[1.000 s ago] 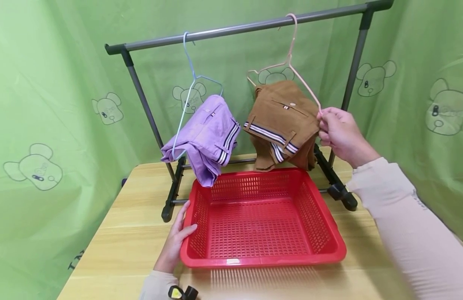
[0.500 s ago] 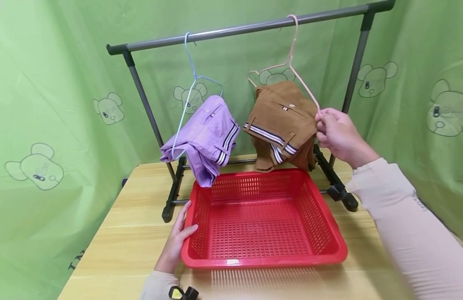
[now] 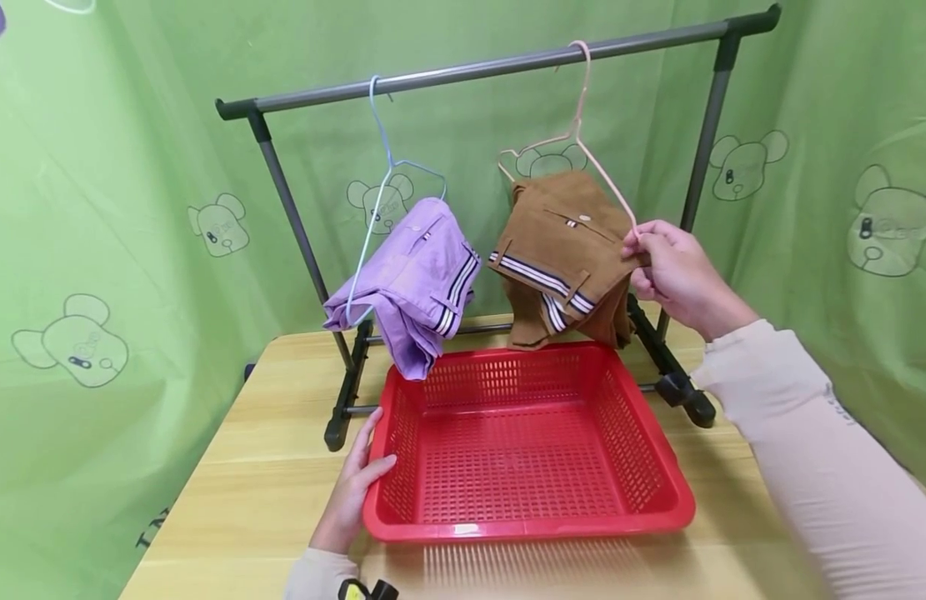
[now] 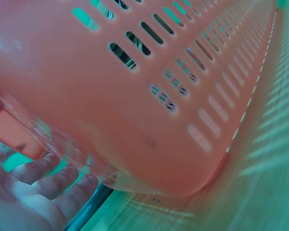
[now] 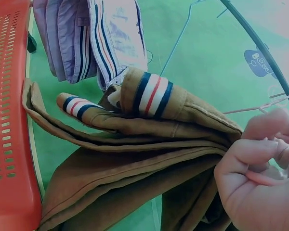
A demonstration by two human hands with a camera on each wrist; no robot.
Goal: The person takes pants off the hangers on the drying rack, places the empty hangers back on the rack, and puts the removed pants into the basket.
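Observation:
My right hand (image 3: 676,275) pinches the lower right corner of a pink wire hanger (image 3: 607,177), its fingertips at the edge of brown folded pants (image 3: 560,229). The pants drape over that hanger, showing a striped waistband; in the right wrist view their layers fan out beside my right hand (image 5: 260,168). My left hand (image 3: 350,483) grips the left rim of a red plastic basket (image 3: 526,528), thumb over the rim. Seen from the left wrist, fingers (image 4: 62,185) lie beneath the basket's edge. Purple pants (image 3: 413,267) hang from a blue hanger (image 3: 383,133) to the left.
A grey metal rack (image 3: 478,70) with black feet (image 3: 342,417) stands on the wooden table (image 3: 237,467), and both hangers hook over its bar. The basket sits in front of the rack, below the pants. Green curtain (image 3: 95,208) surrounds the table.
The head view has tilted a little, so the scene sits slightly lower. My right fingertips have shifted slightly left onto the brown pants' edge. My left hand keeps its place on the basket.

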